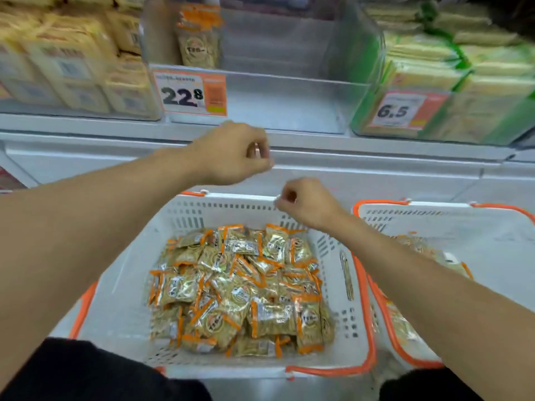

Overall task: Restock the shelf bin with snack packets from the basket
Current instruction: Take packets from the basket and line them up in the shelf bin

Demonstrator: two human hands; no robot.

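Observation:
A white basket [121,285] with orange handles sits below me, holding several gold-and-orange snack packets [240,290]. On the shelf above stands a clear shelf bin [275,94] with a 22.8 price tag [189,92]. One matching packet [198,44] stands upright at the bin's back left. My left hand [234,154] hovers in front of the bin's lower edge, fingers curled, with nothing visible in it. My right hand [307,204] is over the basket's far rim, fingers curled, and no packet shows in it.
A second white basket [463,227] with more packets stands at the right. Yellow boxed goods [72,62] fill the shelf to the left of the bin, green-and-yellow packs [451,73] the right. A white freezer lid [376,169] runs under the shelf.

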